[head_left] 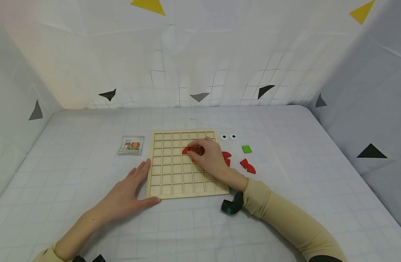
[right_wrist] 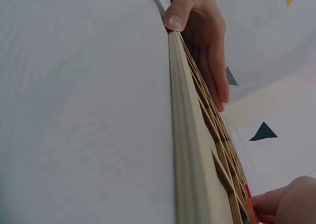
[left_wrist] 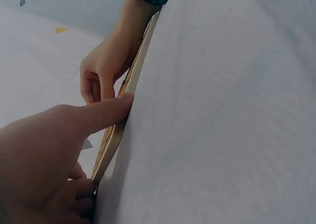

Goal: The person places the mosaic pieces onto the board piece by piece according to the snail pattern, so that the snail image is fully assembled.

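A wooden grid board lies flat on the table. My left hand steadies its near left corner, fingers straight along the left edge and thumb against the front edge. Over the grid, my right hand pinches a red quarter-circle piece between thumb and index fingertips, low in a cell right of the middle. An orange piece shows partly beneath that hand, which hides the cells behind it. In the right wrist view, the fingers are right at the red and orange pieces on the board.
Right of the board lie several red pieces, a green square and two round eye pieces. A small picture card with a colored pattern on a grid lies to the left. Beneath my right wrist is a black wrist device.
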Motion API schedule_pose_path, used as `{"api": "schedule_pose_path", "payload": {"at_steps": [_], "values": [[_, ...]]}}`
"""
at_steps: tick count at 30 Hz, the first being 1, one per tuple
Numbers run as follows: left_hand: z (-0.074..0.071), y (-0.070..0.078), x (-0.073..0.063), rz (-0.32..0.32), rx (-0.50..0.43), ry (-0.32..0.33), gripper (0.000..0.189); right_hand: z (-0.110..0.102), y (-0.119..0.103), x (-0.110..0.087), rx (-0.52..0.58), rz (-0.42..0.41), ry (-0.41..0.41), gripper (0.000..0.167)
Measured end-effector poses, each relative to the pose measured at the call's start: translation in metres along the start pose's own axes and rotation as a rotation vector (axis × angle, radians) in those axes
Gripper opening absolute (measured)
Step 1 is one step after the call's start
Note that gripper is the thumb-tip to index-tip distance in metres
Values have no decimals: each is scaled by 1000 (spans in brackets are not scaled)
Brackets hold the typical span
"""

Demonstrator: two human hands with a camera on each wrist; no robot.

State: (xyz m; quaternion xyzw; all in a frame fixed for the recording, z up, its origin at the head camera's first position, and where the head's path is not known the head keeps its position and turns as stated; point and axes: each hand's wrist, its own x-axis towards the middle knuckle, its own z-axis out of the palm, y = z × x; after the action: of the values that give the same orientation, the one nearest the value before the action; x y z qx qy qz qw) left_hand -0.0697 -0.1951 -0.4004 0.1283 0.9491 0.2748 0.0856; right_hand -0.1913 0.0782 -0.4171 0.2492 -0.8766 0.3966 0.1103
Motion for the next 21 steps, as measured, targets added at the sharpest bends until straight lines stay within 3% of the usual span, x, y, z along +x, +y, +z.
{"api": "schedule_pose_path", "payload": {"at_steps": [7, 13, 17, 21], "values": [[-1, -1, -2, -4, -4, 0, 111, 1, -1, 0, 15, -16, 12, 19], [-1, 0, -2, -3, -4, 5, 111, -2, 0, 2, 75, -63, 112, 15], [0, 0, -2, 6, -8, 12, 111, -17, 0, 6, 176, -80, 186, 16], [0, 1, -1, 13, -12, 14, 111, -39, 4, 11, 244, -37, 215, 16]]}}
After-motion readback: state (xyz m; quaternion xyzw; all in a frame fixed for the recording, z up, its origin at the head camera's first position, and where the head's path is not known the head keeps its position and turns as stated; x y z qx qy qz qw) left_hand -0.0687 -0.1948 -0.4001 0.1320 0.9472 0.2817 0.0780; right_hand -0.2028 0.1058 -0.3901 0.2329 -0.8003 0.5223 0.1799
